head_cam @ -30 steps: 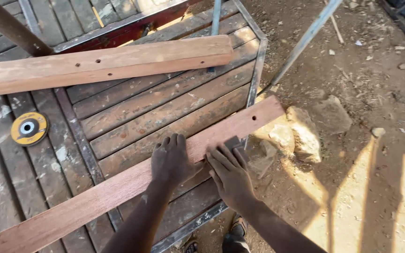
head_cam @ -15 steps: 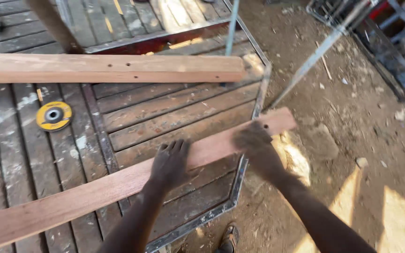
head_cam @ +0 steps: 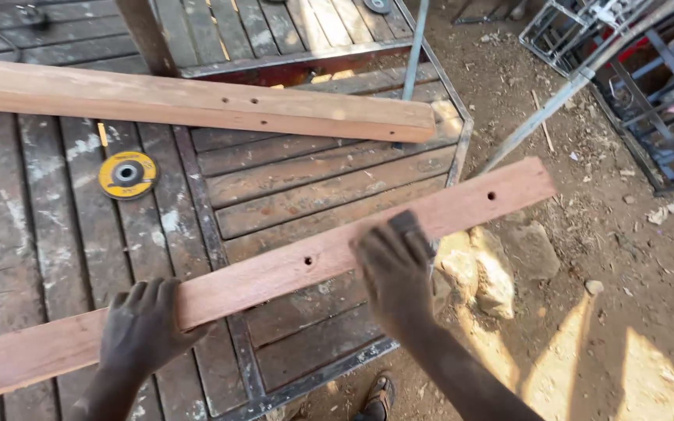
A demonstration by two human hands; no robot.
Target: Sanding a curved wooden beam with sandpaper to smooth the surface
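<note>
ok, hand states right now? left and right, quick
Left hand: open, palm flat on the near reddish plank, pressing rather than gripping.
Right hand: on the same plank, over a small dark block; motion-blurred, grip cannot be told.

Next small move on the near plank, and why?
Probably draw the right hand and its dark block along the near plank toward the overhanging drilled end, since that stretch lies just ahead of it, while the left hand presses the plank onto the slatted table.

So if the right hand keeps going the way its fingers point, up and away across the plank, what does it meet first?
Probably the second plank lying farther up the slatted table. The right hand rests on the near plank; only bare slats show between, though depth is unclear.
</note>
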